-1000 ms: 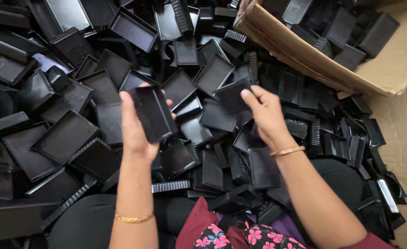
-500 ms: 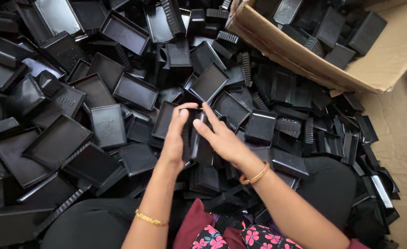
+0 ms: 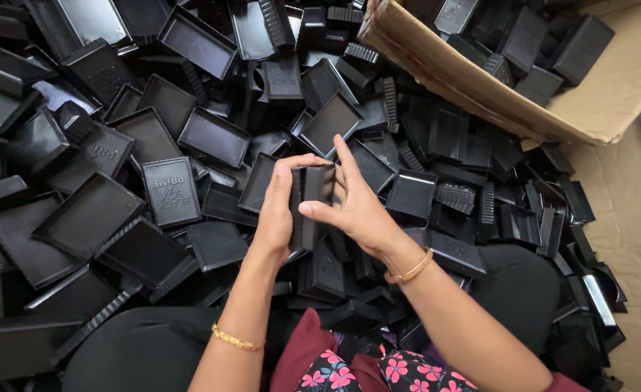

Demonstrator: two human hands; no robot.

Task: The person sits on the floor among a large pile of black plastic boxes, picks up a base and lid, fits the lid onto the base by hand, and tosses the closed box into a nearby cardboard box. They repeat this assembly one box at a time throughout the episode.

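Both hands meet over the middle of a deep heap of black plastic trays (image 3: 88,218) and lids. The left hand (image 3: 277,210) is closed around a small black rectangular box part (image 3: 311,207), held upright, while the right hand (image 3: 353,210) presses against its other side with thumb across the front and fingers spread. Just left of the hands lies a flat black lid (image 3: 171,190) with raised lettering. At upper right a brown cardboard box (image 3: 480,83), open and tilted, holds more black pieces.
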